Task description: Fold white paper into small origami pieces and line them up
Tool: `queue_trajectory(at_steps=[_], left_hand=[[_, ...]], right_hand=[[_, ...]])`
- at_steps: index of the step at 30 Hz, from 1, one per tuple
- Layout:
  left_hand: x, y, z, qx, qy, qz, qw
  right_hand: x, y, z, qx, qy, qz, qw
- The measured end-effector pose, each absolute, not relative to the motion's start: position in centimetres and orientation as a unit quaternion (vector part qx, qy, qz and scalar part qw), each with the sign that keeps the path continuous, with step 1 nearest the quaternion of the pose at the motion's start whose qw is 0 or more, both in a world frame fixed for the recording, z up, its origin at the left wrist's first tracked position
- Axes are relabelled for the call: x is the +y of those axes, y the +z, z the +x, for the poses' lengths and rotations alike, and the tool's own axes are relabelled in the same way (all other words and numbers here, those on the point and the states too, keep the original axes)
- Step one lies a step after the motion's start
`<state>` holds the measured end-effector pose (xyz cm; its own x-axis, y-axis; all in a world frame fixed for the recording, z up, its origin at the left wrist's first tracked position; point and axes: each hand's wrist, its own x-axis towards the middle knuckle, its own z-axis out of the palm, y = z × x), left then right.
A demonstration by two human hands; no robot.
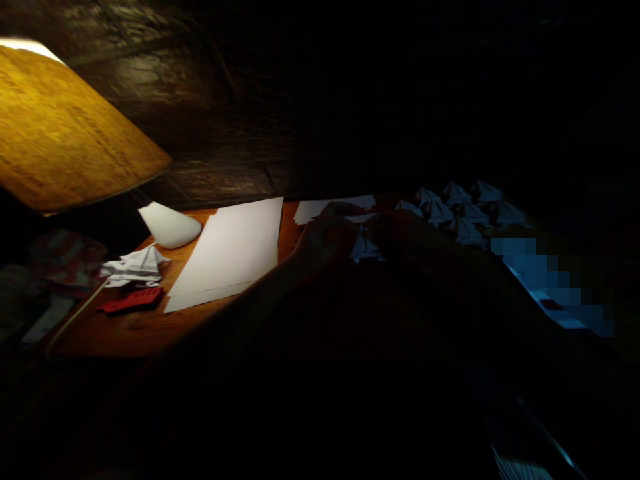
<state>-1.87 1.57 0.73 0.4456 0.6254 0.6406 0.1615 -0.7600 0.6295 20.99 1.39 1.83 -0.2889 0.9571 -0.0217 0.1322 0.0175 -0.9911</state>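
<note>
A small folded white paper piece (367, 248) with pointed lower corners is between my two hands over the wooden table. My left hand (320, 239) has its fingers closed at the paper's upper left. On the other side, my right hand (397, 230) is closed at its upper right, in deep shadow, so its fingers are hard to make out. Just beyond my right hand stand several similar folded paper shapes (457, 210), grouped at the back right. Behind my left hand lies a small stack of paper sheets (320, 208).
Large white sheets (233, 250) lie left of my forearm. Further left are a lamp base (170, 227) under a yellow shade (75, 133), a crumpled paper (136, 265), a red object (134, 300) and a cord (75, 317). A bluish, pixelated screen (545, 287) glows at right.
</note>
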Motion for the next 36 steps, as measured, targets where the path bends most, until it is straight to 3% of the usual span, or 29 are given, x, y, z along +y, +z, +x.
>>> queue_trajectory(at_steps=[2, 5, 8, 10, 23, 32, 36], left_hand=[[2.2, 0.6, -2.4, 0.263, 0.516, 0.779, 0.242], [3.0, 0.4, -3.3, 0.293, 0.574, 0.727, 0.237], [3.4, 0.3, -3.8, 0.323, 0.584, 0.708, 0.231], [3.5, 0.2, -3.9, 0.329, 0.574, 0.716, 0.225], [1.0, 0.1, -1.3, 0.297, 0.384, 0.864, 0.133], [0.4, -0.8, -0.3, 0.341, 0.372, 0.835, 0.217], [0.4, -1.2, 0.0, 0.375, 0.362, 0.793, 0.315]], right_hand=[[1.4, 1.9, 21.1, -0.629, 0.489, -0.488, 0.356], [1.1, 2.0, 21.3, -0.696, 0.329, -0.54, 0.339], [0.9, 2.0, 21.7, -0.721, 0.181, -0.57, 0.35], [1.1, 2.0, 22.1, -0.722, 0.146, -0.573, 0.359], [0.6, 3.2, 22.6, -0.637, 0.094, -0.617, 0.452], [0.6, 3.8, 22.6, -0.638, 0.099, -0.605, 0.466], [-0.4, 4.4, 21.5, -0.694, 0.105, -0.533, 0.472]])
